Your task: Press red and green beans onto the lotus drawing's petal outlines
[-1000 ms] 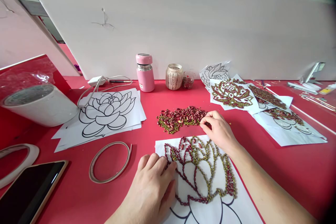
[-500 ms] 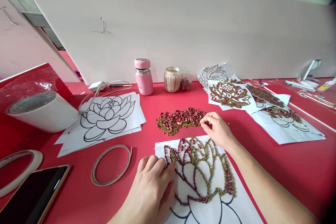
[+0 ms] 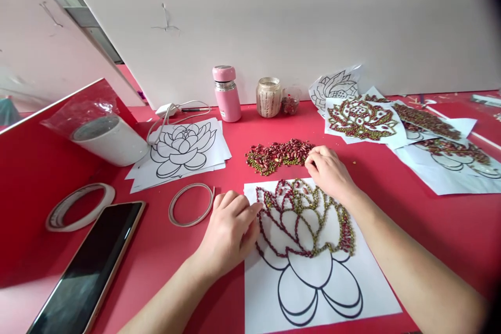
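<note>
Where beans (image 3: 282,153) end, right fingers (image 3: 316,157), tips together

Glossy dark-red beans (image 3: 347,240) and duller green beans (image 3: 300,202) give a pebbled, rough surface to a smooth, matt paper lotus drawing (image 3: 262,292) on a sheeny red tabletop (image 3: 168,276). A satin pink flask (image 3: 228,105) bares a shiny metal neck (image 3: 225,85), crinkled clear plastic film (image 3: 78,114) catches the light, and a smartphone (image 3: 88,271) shows a glassy, reflective black screen.

Left hand (image 3: 230,225) palm down, loosely curled; right hand (image 3: 329,171) farther forward, pinched.
</note>
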`<state>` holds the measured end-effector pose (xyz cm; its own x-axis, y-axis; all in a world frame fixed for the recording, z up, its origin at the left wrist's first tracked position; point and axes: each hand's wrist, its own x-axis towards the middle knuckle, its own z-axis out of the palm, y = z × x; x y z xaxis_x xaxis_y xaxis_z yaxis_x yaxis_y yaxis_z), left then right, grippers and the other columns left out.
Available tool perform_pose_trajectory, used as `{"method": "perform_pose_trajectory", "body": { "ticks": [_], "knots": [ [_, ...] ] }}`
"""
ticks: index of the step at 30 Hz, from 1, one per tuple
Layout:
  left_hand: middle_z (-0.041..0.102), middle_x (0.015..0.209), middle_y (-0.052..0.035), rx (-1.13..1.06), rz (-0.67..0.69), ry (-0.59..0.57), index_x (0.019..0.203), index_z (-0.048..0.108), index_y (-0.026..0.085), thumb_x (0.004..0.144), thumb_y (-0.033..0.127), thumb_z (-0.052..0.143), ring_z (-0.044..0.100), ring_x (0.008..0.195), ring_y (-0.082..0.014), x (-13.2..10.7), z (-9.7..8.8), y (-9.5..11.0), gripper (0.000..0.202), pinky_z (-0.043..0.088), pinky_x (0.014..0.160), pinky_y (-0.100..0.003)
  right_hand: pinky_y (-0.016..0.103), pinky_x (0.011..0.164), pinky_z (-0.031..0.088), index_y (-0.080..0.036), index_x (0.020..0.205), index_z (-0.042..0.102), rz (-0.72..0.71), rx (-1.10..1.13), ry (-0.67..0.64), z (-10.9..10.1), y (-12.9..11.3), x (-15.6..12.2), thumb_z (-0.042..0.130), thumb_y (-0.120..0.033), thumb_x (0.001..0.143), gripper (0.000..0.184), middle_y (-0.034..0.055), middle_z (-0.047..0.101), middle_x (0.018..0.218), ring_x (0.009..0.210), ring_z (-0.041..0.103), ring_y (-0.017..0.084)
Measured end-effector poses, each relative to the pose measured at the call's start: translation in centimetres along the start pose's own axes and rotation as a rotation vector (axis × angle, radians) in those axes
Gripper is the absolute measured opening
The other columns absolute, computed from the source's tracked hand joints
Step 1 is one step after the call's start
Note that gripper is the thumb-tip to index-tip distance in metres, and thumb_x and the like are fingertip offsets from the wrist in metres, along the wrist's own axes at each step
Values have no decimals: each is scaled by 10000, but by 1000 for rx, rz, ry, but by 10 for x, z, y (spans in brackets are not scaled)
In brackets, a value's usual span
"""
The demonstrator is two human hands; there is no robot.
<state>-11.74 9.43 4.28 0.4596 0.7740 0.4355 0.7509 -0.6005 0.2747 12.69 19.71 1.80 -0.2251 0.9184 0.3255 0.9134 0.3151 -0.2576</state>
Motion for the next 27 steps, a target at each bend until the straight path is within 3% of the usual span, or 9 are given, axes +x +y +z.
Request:
{"method": "perform_pose_trajectory", "body": {
  "ticks": [5,9,12,27],
  "knots": [
    [487,661,-29,-8,-3,-9,877,603,152,762,93,414,380,664,-155,1,1,0,229,307,620,-310,369,838,412,-184,736,549,-154,218,81,-14,-24,-8,438,-183,816,137,97,511,949,970,480,223],
    [481,652,-27,-18,7,-19,873,606,161,749,97,412,384,661,-154,0,2,0,239,316,622,-309,352,846,424,-183,766,542,-353,422,-76,-23,-55,-20,444,-160,825,116,80,509,986,968,487,185],
    [485,671,-31,-33,8,-27,893,604,160,745,102,409,382,668,-155,-1,3,-1,252,317,622,-313,353,850,426,-183,755,534,-401,462,-179,-24,-68,-27,451,-130,815,115,73,511,1006,970,485,179],
    [455,691,-34,-74,9,-118,942,592,152,736,102,404,353,686,-164,-1,10,1,283,295,624,-312,359,810,413,-159,742,561,-491,348,-244,-12,-74,-32,450,-131,830,143,74,536,1026,910,466,184]
  ]
}}
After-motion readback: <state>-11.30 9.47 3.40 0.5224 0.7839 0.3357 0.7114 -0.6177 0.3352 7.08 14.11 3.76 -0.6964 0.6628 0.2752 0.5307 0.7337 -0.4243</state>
